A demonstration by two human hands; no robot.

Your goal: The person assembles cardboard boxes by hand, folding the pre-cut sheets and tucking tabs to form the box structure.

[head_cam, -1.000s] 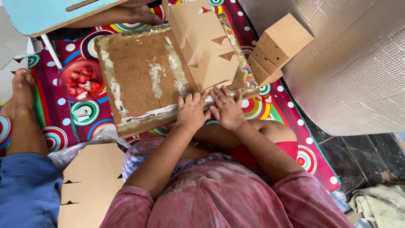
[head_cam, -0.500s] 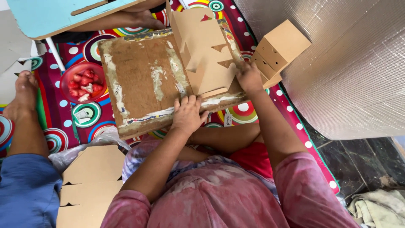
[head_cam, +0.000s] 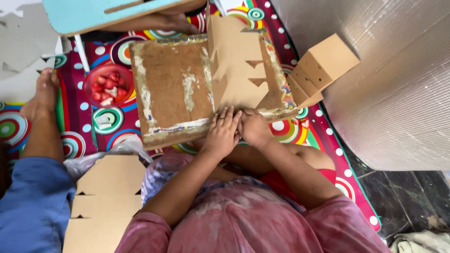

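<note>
Both hands meet at the near edge of the brown work board (head_cam: 173,89), which lies flat on a bright patterned mat (head_cam: 112,122). The left hand (head_cam: 221,133) rests palm down with fingers spread flat, pressing the near end of a notched cardboard cut-out (head_cam: 236,65) against the board; it grips nothing. The right hand (head_cam: 253,127) sits touching the left, fingers curled loosely over the same cardboard edge; whether it pinches the sheet cannot be told. The cut-out covers the right part of the board, its left flap standing up along a fold.

Just right of the board a folded cardboard box (head_cam: 323,65) leans against a silvery quilted sheet (head_cam: 393,84). Left of the board stands a red bowl (head_cam: 105,84) of red and white pieces. Beyond the board's far edge another person's hand (head_cam: 176,21) reaches under a pale blue panel (head_cam: 108,11). Further left of the board lies another person's bare foot (head_cam: 42,93) and blue-clad leg (head_cam: 35,201). Nearer than the board, by the wearer's lap, is a stack of flat cardboard blanks (head_cam: 105,201).
</note>
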